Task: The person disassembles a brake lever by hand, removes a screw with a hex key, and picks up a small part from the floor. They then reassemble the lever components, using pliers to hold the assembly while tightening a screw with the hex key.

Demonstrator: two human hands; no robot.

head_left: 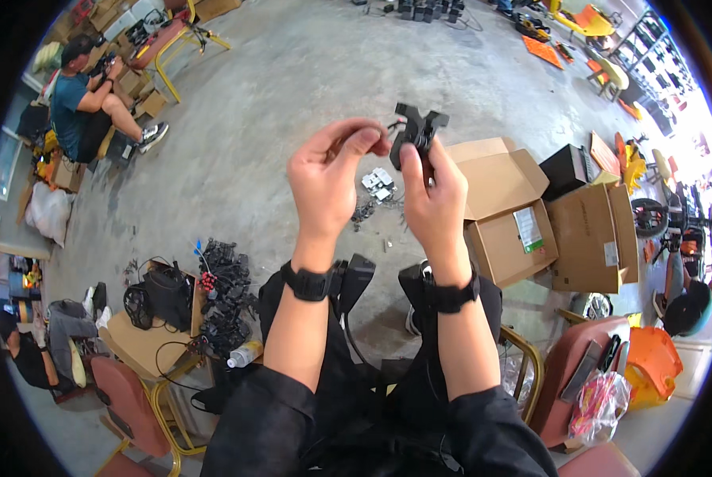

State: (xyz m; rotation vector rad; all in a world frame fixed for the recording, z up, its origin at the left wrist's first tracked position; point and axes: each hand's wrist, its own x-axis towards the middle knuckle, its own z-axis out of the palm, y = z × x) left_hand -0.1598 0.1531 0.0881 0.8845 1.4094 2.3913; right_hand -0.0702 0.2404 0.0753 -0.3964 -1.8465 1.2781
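In front of me, above the floor, my right hand (438,200) grips a black bracket with splayed, claw-like arms (408,137), thumb on its near side. Its upper arms spread apart in a V shape. My left hand (324,184) is closed in a pinch just left of the bracket, thumb against the curled fingers. Something small and dark shows near those fingertips, too blurred to name. On the floor beyond my wrists lies a cluster of small white and grey blocks (378,184), with small dark parts (362,213) beside it.
Open cardboard boxes (505,235) stand at my right. At my left lie a heap of black parts and cables (227,290), a plastic bottle (245,354) and a black bag (171,296). Red-padded chairs (567,366) flank me. Another person (81,103) sits at the far left.
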